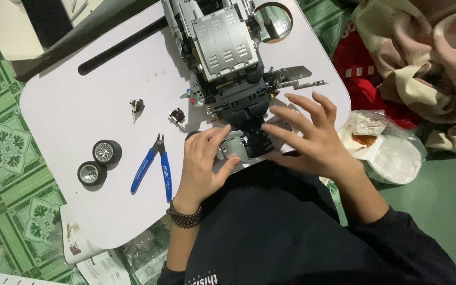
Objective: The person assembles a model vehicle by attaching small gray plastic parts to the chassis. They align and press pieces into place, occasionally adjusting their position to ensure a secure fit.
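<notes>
Below, a white lap table [80, 105] over green patterned floor [6, 142].

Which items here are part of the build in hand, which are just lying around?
In hand:
- grey-black brick model
- left hand gripping the model's near end
- right hand, fingers spread on that end

Lying about:
- two wheels
- blue cutters
- two small dark parts
- plastic bag
- booklet
</notes>
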